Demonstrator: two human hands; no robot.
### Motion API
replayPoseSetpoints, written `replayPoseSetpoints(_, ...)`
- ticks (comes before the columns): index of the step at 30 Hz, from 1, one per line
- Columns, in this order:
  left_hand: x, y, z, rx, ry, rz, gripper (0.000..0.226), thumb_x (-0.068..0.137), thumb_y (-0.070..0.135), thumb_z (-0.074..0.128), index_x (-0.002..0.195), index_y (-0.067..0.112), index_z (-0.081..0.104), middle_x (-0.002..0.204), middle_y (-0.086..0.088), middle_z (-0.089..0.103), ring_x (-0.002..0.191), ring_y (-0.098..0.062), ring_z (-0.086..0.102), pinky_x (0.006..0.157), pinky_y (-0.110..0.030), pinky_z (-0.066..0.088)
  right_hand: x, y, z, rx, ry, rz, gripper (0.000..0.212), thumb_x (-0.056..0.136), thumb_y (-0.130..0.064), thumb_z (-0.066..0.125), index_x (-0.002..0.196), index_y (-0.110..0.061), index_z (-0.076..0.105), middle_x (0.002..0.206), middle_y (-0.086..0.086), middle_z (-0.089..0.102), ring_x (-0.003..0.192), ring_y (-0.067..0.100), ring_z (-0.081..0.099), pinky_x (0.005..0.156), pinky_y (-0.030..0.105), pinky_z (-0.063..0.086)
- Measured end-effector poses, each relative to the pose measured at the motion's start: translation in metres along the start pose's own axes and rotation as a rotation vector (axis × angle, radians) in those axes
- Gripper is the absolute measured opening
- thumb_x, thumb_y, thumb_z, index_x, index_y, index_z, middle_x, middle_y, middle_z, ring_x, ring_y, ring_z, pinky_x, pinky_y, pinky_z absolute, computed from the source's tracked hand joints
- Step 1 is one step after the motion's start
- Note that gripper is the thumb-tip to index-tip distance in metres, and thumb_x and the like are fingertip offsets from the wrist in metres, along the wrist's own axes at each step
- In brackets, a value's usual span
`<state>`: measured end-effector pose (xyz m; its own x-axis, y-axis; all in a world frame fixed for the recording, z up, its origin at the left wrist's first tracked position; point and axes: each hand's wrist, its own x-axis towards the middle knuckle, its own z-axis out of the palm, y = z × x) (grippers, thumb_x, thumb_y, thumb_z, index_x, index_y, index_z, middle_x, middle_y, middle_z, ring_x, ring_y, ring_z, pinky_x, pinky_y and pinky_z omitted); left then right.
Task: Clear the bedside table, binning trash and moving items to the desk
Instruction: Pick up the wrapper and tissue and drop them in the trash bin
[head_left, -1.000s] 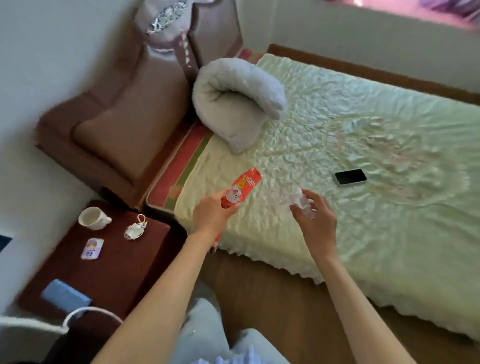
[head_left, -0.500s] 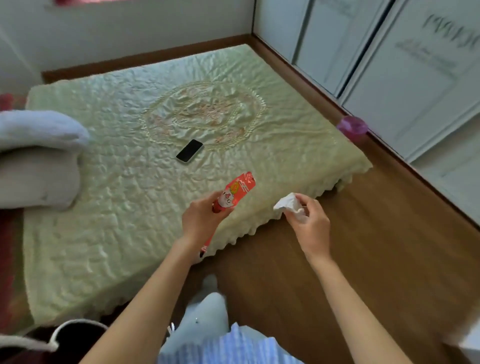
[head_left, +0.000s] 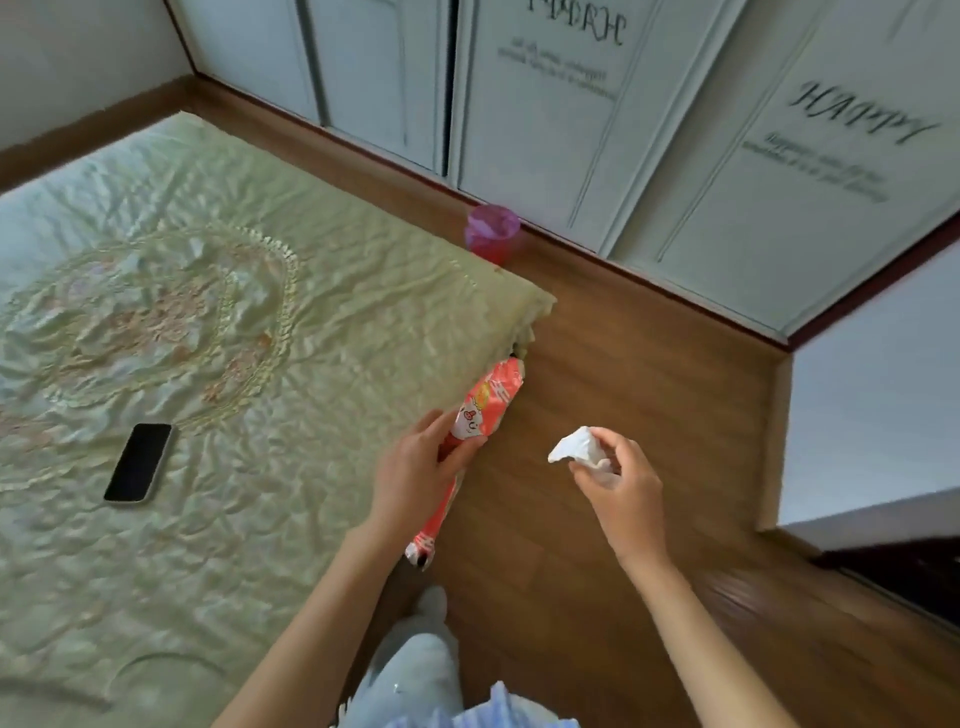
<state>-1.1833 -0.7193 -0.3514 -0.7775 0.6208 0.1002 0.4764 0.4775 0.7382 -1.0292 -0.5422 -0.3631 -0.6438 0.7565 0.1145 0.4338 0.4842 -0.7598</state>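
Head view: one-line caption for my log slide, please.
Left hand grips a red snack wrapper, right hand a crumpled tissue, by the bed; pink bin ahead.

Soft, even daylight, slightly smeared

Sheen on the bedspread (head_left: 218, 322) toward nine o'clock; wardrobe doors (head_left: 675, 130) at one o'clock blur and bow; shadows faint.

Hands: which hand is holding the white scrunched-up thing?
The right hand pinches the crumpled white tissue; the left hand grips a red snack wrapper.

wardrobe lettering (head_left: 836, 145) blurred, bin (head_left: 491, 233) partly behind bed (head_left: 208, 338)
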Motion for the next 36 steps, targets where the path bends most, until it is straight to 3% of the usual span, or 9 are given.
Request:
replayPoseSetpoints(3,0.049,0.001,0.014,-0.01,-0.08,0.044,0.059,0.084,0.061,0.031,0.129,0.029,0.053,0.106,0.008,0.057,0.081,-0.015,0.061,0.067,-0.035,0.05,0.025,0.004,0.0,0.0,0.043,0.055,0.039,0.078,-0.018,0.075,0.115,-0.025,0.061,0.104,-0.014,0.059,0.095,0.003,0.055,0.08,0.01,0.042)
replayPoseSetpoints(8,0.12,0.024,0.038,0.063,-0.243,0.136,0.048,0.097,0.041,0.035,0.142,0.023,0.036,0.111,0.003,0.051,0.089,-0.021,0.058,0.06,-0.03,0.035,0.063,0.015,-0.011,-0.027,0.178,0.089,0.041,0.075,-0.008,0.078,0.113,-0.016,0.063,0.099,-0.017,0.058,0.093,-0.01,0.053,0.078,0.002,0.039)
replayPoseSetpoints(10,0.145,0.031,0.049,0.028,-0.278,0.146,0.049,0.098,0.04,0.034,0.144,0.022,0.033,0.114,0.002,0.05,0.092,-0.022,0.057,0.062,-0.031,0.036,0.082,0.025,-0.017,-0.042,0.223,0.114,0.042,0.073,-0.005,0.078,0.111,-0.016,0.064,0.098,-0.013,0.059,0.092,-0.012,0.053,0.078,0.002,0.039)
replayPoseSetpoints(15,0.207,0.042,0.078,-0.158,-0.158,0.169,0.045,0.088,0.039,0.058,0.132,0.029,0.053,0.103,0.012,0.056,0.079,-0.01,0.059,0.063,-0.025,0.047,0.139,0.053,-0.032,-0.045,0.208,0.19,0.038,0.077,-0.014,0.076,0.112,-0.023,0.062,0.101,-0.017,0.06,0.094,-0.007,0.055,0.076,0.009,0.044)
replayPoseSetpoints(20,0.28,0.065,0.106,-0.21,-0.02,0.124,0.034,0.075,0.024,0.077,0.107,0.029,0.068,0.098,0.013,0.063,0.073,-0.008,0.062,0.062,-0.033,0.054,0.231,0.081,-0.038,-0.004,0.195,0.158,0.036,0.079,-0.016,0.075,0.111,-0.026,0.062,0.101,-0.022,0.06,0.093,-0.006,0.056,0.074,0.011,0.046)
replayPoseSetpoints(23,0.33,0.084,0.126,-0.219,-0.017,0.056,0.03,0.073,0.02,0.078,0.099,0.032,0.069,0.095,0.016,0.064,0.074,-0.007,0.062,0.06,-0.032,0.054,0.299,0.095,-0.048,0.023,0.17,0.12,0.037,0.079,-0.017,0.074,0.111,-0.029,0.061,0.101,-0.024,0.058,0.092,-0.005,0.056,0.074,0.013,0.046)
replayPoseSetpoints(28,0.407,0.113,0.163,-0.192,-0.002,-0.052,0.03,0.073,0.021,0.078,0.098,0.035,0.069,0.094,0.02,0.064,0.079,-0.003,0.062,0.062,-0.023,0.052,0.407,0.115,-0.067,0.056,0.153,0.036,0.038,0.077,-0.012,0.075,0.112,-0.022,0.063,0.102,-0.013,0.062,0.091,-0.003,0.056,0.075,0.009,0.042)
replayPoseSetpoints(36,0.522,0.128,0.211,-0.197,-0.018,-0.175,0.027,0.074,0.027,0.075,0.098,0.039,0.068,0.095,0.021,0.064,0.079,0.004,0.059,0.057,-0.012,0.044,0.545,0.148,-0.068,0.052,0.112,0.003,0.04,0.076,-0.011,0.076,0.113,-0.018,0.063,0.104,-0.01,0.062,0.091,0.001,0.056,0.08,0.006,0.04)
